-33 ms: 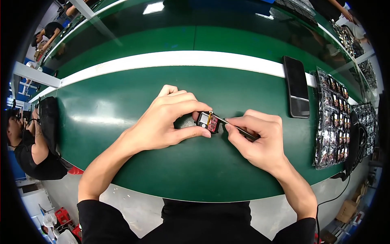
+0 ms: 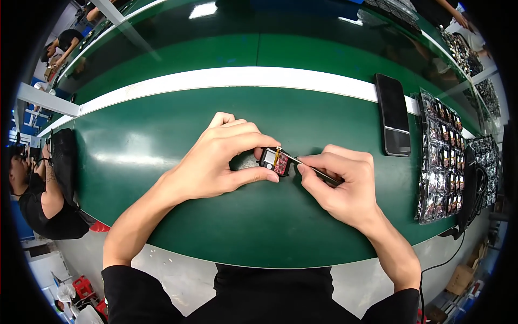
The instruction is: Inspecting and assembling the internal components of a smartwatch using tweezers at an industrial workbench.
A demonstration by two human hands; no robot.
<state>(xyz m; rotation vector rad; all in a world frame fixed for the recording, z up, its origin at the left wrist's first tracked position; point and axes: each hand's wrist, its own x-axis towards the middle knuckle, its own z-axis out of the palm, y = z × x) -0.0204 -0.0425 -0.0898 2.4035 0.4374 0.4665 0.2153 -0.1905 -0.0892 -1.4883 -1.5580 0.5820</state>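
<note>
My left hand (image 2: 218, 154) pinches a small open electronic device (image 2: 275, 161) by its edges, between thumb and fingers, just over the green table. Its black case is squarish, like a watch body. Inside it show a silvery block, a red circuit board and a yellow strip across the middle. In my right hand (image 2: 345, 181) are slim dark tweezers (image 2: 326, 177), gripped like a pen. Their bright tip reaches the upper right part of the device, near the yellow strip; whether the tip touches or grips anything there is too small to tell.
A black phone (image 2: 393, 116) lies at the table's back right. Beside it stands a clear plastic tray (image 2: 441, 162) with many small parts in its pockets, a black cable (image 2: 475, 189) to its right. A white rail (image 2: 237, 77) runs along the back. At far left sits another person (image 2: 51, 194).
</note>
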